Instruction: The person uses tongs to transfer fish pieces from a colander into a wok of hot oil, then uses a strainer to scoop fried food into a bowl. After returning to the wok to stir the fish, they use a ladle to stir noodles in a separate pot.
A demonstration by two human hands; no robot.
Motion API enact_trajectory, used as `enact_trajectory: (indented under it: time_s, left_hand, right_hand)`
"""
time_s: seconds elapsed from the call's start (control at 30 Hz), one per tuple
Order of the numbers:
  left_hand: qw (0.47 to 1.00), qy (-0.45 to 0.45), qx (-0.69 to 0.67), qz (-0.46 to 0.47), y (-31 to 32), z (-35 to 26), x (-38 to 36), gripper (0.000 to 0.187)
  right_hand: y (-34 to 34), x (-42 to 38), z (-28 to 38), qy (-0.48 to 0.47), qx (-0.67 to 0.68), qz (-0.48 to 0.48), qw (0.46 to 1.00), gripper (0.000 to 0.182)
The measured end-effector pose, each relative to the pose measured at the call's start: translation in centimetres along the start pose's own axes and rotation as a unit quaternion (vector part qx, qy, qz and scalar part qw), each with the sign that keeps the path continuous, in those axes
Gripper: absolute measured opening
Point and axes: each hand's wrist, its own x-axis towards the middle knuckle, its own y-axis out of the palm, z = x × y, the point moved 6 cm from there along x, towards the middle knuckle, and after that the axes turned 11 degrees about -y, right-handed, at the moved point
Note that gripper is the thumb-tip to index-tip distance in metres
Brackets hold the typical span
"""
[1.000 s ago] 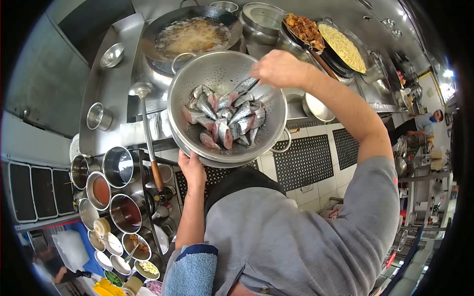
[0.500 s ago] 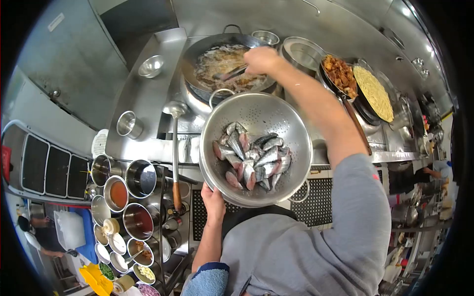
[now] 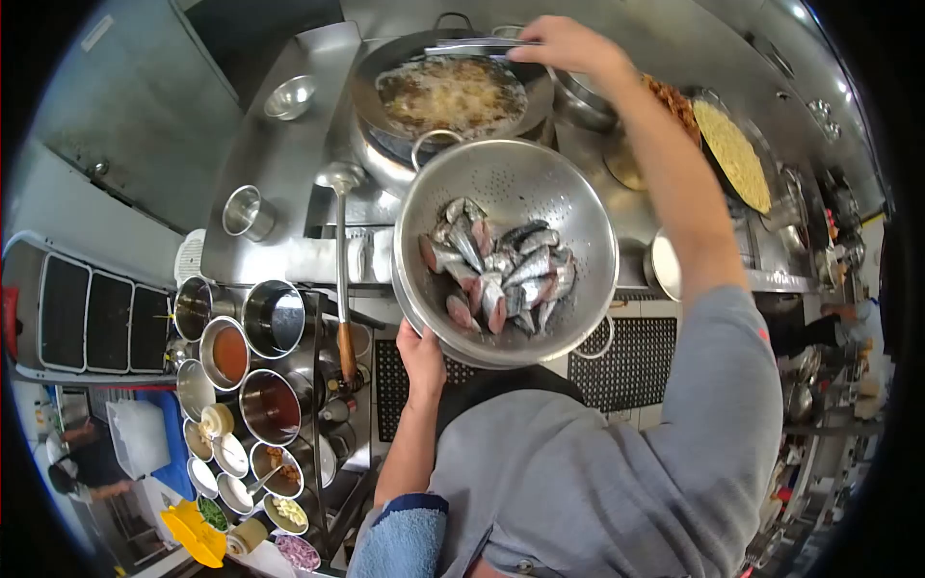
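Note:
My left hand (image 3: pixel 421 357) grips the near rim of a steel colander (image 3: pixel 568 207) and holds it up in front of me. Several raw headless fish (image 3: pixel 496 275) lie in its bottom. My right hand (image 3: pixel 567 44) reaches out over the far rim of a wok of bubbling oil (image 3: pixel 450 91) and holds metal tongs (image 3: pixel 469 48) level above the oil. The tongs appear empty. The wok sits just beyond the colander.
A ladle (image 3: pixel 340 260) lies on the steel counter left of the colander. Sauce and seasoning pots (image 3: pixel 241 366) crowd the lower left. Pans of noodles (image 3: pixel 732 154) and fried food stand to the right. Another person (image 3: pixel 92 462) is at the far lower left.
My right hand has lifted the tongs from the oil to the wok's far rim. The colander has stayed in my left hand and sits slightly higher in the view.

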Motion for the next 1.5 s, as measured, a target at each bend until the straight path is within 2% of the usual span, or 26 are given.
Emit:
enact_trajectory:
  time_s: [0.07, 0.13, 0.2, 0.27, 0.37, 0.47, 0.57, 0.67, 0.77, 0.87, 1.0, 1.1, 1.3, 1.5]
  left_hand:
    - [1.000, 0.002, -0.020, 0.004, 0.4, -0.3, -0.1, 0.017]
    - [0.999, 0.006, -0.030, 0.014, 0.3, -0.1, 0.0, 0.016]
    - [0.999, 0.006, -0.036, 0.023, 0.4, -0.1, 0.1, 0.015]
    - [0.999, 0.000, -0.044, 0.025, 0.5, -0.2, 0.1, 0.013]
    - [0.999, 0.001, -0.048, 0.023, 0.3, 0.0, 0.1, 0.013]
    - [0.998, -0.008, -0.053, 0.023, 0.8, -0.5, -0.2, 0.013]
    - [0.999, -0.006, -0.050, 0.018, 0.5, -0.3, -0.1, 0.013]
    - [0.999, -0.002, -0.047, 0.017, 0.3, 0.0, 0.2, 0.013]
    - [0.999, -0.004, -0.043, 0.018, 0.3, 0.1, 0.3, 0.013]
    - [0.999, 0.003, -0.046, 0.016, 0.5, -0.2, 0.1, 0.012]
    - [0.998, 0.011, -0.052, 0.029, 0.5, -0.3, 0.1, 0.016]
    - [0.998, 0.006, -0.053, 0.035, 0.2, 0.2, 0.1, 0.017]
    - [0.998, 0.002, -0.055, 0.026, 0.7, -0.4, 0.0, 0.013]
    - [0.998, -0.009, -0.059, 0.034, 0.6, -0.3, 0.0, 0.013]
  right_hand:
    - [-2.1, -6.0, 2.2, 0.029, 0.030, 0.105, 0.994, 0.042]
    - [-0.7, -11.2, 4.0, -0.011, 0.040, 0.113, 0.993, 0.037]
    - [2.5, -14.7, 6.1, 0.039, 0.031, 0.200, 0.978, 0.033]
    - [6.0, -17.2, 7.4, 0.015, -0.079, 0.223, 0.971, 0.037]
    - [9.9, -17.5, 8.4, -0.080, -0.175, 0.242, 0.951, 0.035]
    - [11.3, -16.9, 8.7, -0.132, -0.171, 0.188, 0.958, 0.027]
    - [10.1, -16.6, 8.2, -0.104, -0.154, 0.222, 0.957, 0.028]
    - [9.5, -16.7, 9.0, -0.134, -0.168, 0.200, 0.956, 0.032]
    - [12.1, -16.1, 7.9, -0.120, -0.182, 0.233, 0.948, 0.029]
    - [11.9, -15.4, 7.0, -0.109, -0.193, 0.226, 0.949, 0.029]
    - [9.2, -15.7, 4.6, -0.096, -0.157, 0.107, 0.977, 0.031]
    - [8.2, -16.1, 3.9, -0.053, -0.162, 0.125, 0.977, 0.032]
    - [7.9, -17.9, 4.6, 0.068, -0.138, 0.251, 0.956, 0.033]
    - [10.2, -17.5, 7.0, -0.009, -0.165, 0.243, 0.956, 0.032]
